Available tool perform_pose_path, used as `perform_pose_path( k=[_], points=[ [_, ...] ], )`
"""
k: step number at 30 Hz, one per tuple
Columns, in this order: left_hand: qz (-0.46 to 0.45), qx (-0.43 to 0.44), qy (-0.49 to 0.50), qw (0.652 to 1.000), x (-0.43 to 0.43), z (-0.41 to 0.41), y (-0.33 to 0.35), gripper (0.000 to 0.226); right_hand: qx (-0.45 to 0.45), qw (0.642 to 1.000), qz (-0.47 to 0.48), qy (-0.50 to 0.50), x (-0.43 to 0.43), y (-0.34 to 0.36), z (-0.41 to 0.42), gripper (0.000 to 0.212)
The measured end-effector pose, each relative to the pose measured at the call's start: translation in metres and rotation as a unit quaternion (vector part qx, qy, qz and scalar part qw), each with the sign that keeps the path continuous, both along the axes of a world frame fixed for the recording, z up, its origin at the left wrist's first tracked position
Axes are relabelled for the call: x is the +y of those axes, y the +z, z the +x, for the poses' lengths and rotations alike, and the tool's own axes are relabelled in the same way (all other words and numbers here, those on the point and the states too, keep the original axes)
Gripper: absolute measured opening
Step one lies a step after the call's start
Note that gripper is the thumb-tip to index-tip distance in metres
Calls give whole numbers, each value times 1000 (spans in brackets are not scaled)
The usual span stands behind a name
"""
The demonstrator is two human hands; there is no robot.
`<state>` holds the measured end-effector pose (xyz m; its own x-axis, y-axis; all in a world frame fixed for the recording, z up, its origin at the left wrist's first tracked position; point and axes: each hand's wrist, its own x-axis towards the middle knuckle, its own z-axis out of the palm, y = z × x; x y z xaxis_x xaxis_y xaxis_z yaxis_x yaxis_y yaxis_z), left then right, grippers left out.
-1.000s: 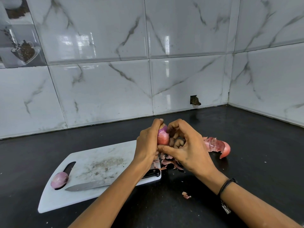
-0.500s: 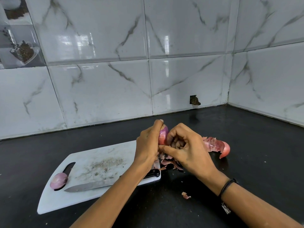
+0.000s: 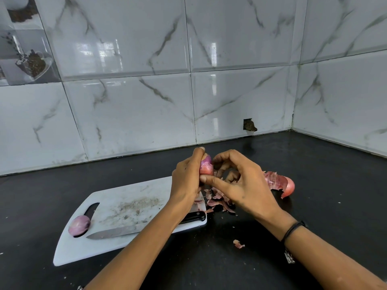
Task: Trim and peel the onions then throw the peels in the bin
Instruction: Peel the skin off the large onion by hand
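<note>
A small pink-purple onion (image 3: 206,167), smooth and glossy, is held above the black stone countertop (image 3: 324,216), gripped in the curled fingers of the left hand (image 3: 186,181) while the right hand (image 3: 245,185) pinches it between its thumb at the lower end and its bent forefinger near the top. The flat white plastic cutting board (image 3: 129,197), scuffed and dusted with crumbs, carries a rounded pale purple peeled onion (image 3: 79,225) lying over its handle slot and a steel-bladed, black-handled knife (image 3: 117,232) beside it. Thin, papery pink peels (image 3: 217,200) lie heaped off the board's right end under the hands, a larger curled reddish onion skin (image 3: 280,182) further right, and one small scrap (image 3: 238,244) nearer the person.
</note>
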<state>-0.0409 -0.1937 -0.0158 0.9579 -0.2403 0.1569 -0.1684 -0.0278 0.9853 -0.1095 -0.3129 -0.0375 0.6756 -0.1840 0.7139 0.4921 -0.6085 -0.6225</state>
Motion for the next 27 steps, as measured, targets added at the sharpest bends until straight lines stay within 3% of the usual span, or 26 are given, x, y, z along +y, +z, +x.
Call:
perform_pose_path(
  k=[4, 10, 15, 21, 27],
  points=[
    [29, -37, 29, 999, 8, 9, -1, 48, -23, 997, -70, -10, -4, -3, 3, 14],
    [77, -97, 37, 992, 9, 14, -7, 48, -35, 988, -148, -42, -10, -7, 6, 8],
    [71, -24, 33, 997, 3, 10, -6, 51, -16, 981, -184, -67, -4, -7, 4, 22],
    [-5, 90, -12, 996, 7, 15, -4, 42, 3, 980, -198, -34, -4, -8, 3, 18],
    [-50, 107, -104, 987, 10, 15, -4, 37, -17, 985, -168, -47, -6, -5, 3, 12]
  ],
)
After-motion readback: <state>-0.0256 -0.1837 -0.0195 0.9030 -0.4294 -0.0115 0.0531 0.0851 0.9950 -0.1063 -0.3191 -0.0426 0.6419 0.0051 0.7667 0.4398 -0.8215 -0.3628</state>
